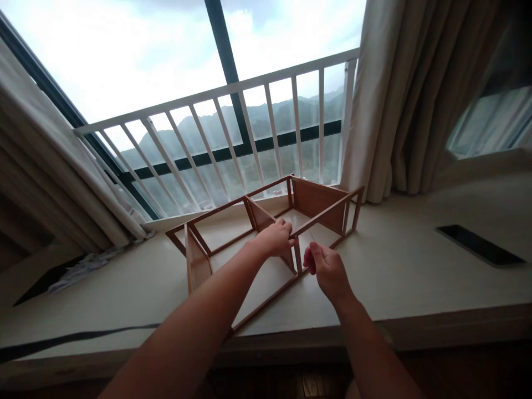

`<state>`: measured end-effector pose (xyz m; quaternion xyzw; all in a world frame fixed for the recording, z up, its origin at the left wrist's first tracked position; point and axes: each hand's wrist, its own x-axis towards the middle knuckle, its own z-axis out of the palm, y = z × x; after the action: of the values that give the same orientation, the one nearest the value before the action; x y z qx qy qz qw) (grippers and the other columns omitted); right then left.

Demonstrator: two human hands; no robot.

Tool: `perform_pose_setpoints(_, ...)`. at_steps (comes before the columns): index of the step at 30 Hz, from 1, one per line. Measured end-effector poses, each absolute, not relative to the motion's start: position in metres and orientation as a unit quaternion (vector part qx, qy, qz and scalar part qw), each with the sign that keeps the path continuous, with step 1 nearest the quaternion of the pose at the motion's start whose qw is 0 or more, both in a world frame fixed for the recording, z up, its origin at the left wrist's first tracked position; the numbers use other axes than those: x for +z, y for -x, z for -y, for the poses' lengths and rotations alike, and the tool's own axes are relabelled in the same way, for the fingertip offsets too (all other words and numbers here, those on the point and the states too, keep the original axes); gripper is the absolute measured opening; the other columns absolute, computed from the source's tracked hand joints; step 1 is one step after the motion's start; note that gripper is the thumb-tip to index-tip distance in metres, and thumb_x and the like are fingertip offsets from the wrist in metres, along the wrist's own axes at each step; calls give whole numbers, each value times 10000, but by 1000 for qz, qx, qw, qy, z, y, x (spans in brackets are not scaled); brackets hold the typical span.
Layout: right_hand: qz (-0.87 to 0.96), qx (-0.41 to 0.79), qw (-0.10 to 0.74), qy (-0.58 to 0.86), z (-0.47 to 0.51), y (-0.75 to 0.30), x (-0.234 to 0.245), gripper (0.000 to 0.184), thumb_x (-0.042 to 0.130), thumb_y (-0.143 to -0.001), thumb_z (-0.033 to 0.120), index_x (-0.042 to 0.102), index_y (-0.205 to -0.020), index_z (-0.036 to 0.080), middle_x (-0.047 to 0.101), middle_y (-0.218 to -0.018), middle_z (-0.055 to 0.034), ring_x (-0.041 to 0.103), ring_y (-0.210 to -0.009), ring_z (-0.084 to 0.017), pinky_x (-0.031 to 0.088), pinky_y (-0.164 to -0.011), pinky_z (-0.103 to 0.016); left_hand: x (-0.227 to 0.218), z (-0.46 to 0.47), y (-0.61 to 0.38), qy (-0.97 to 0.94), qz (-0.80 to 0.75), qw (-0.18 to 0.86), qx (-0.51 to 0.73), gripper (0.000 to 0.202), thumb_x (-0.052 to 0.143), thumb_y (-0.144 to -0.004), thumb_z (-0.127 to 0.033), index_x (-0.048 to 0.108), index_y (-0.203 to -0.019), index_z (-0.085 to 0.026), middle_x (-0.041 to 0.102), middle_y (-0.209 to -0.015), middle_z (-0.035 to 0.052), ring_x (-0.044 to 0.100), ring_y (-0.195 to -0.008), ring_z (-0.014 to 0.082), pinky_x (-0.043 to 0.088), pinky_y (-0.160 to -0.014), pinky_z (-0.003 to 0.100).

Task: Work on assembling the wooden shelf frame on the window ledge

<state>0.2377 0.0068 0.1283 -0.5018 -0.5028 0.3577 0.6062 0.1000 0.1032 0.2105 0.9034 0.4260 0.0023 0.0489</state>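
Frame (266,233) mostly assembled on sill (394,266): rails, three panels in place. Left hand (274,238) grips middle panel (266,221); right hand (326,269) pinched closed at front post (297,256), contents unclear.

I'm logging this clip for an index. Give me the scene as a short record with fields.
setting: pale window ledge before a white railing
object: wooden frame with panels, lying on the ledge
left hand: resting on the frame's middle divider
right hand: closed at the frame's near rail
also there: dark flat device, curtains

Open wooden frame (266,233) on sill
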Motion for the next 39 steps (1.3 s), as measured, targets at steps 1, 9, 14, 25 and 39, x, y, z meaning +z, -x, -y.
perform_pose_setpoints(1, 534, 318, 586, 520, -5, -240, 128, 508, 399, -962, 600, 557, -698, 196, 567, -561, -6, 487, -483, -128, 359, -507, -260, 211, -103, -101, -904, -426, 50, -4, 360, 505, -921, -433, 588, -1120, -145, 526, -1243, 147, 640, -1077, 272, 468, -1026, 373)
perform_pose_setpoints(9, 636, 171, 519, 545, -1, -249, 129, 407, 394, -1004, 468, 546, -733, 204, 529, -614, 6, 480, -590, -148, 302, -592, -282, 218, -104, -104, -907, -415, 40, -56, 335, 455, -950, -375, 547, -1132, -109, 509, -1159, 146, 590, -1110, 276, 454, -1033, 379)
perform_pose_setpoints(14, 635, 140, 537, 537, -8, -251, 125, 379, 414, -1004, 440, 558, -749, 200, 584, -704, -19, 529, -680, -165, 332, -659, -287, 213, -109, -103, -906, -418, 52, -45, 301, 465, -952, -381, 541, -1094, -127, 504, -1162, 142, 580, -1081, 266, 446, -1029, 382)
perform_pose_setpoints(25, 610, 92, 545, 567, -19, -243, 117, 368, 367, -1018, 446, 554, -805, 211, 630, -788, -58, 568, -752, -195, 360, -718, -296, 213, -109, -107, -903, -424, 63, -26, 186, 483, -934, -376, 503, -939, -192, 501, -1101, 106, 562, -1048, 254, 438, -1013, 377)
perform_pose_setpoints(39, 631, 30, 497, 595, -17, -246, 126, 279, 451, -1006, 333, 577, -789, 212, 647, -803, -39, 568, -754, -178, 310, -674, -288, 206, -118, -102, -905, -414, 102, 6, 204, 509, -920, -391, 434, -834, -221, 476, -1032, 68, 561, -986, 233, 452, -988, 385)
